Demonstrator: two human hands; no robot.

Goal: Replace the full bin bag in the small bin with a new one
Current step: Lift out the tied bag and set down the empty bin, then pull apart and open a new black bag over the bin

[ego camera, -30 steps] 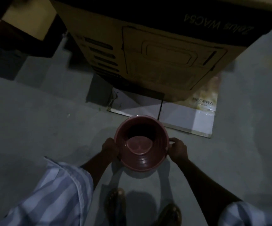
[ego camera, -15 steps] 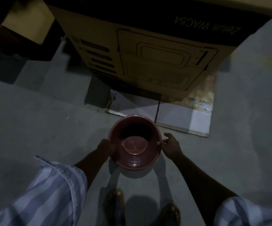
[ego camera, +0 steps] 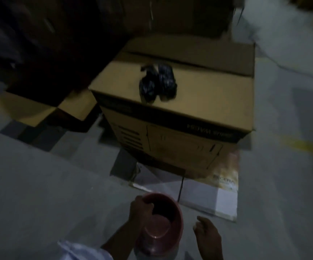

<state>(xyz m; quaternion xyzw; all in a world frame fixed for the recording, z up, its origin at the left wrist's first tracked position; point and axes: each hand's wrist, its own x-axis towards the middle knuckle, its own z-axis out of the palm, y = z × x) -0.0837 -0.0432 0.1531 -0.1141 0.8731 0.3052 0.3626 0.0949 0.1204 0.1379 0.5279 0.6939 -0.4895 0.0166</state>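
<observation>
Head view: the left hand [ego camera: 139, 208] grips the far-left rim of the red bin [ego camera: 163, 224], fingers curled over the edge. The right hand [ego camera: 207, 232] hovers just beside the bin, fingers loosely spread, holding nothing. Two black bag rolls [ego camera: 157, 81] lie on the cardboard box [ego camera: 198, 102] beyond.

"REGERA" on flat carton [ego camera: 225, 186]

A dim room with a grey concrete floor [ego camera: 39, 184]. A large brown cardboard box [ego camera: 180, 117] stands on flattened white cardboard [ego camera: 217, 199]. More boxes [ego camera: 39, 107] sit in deep shadow to the left.
</observation>
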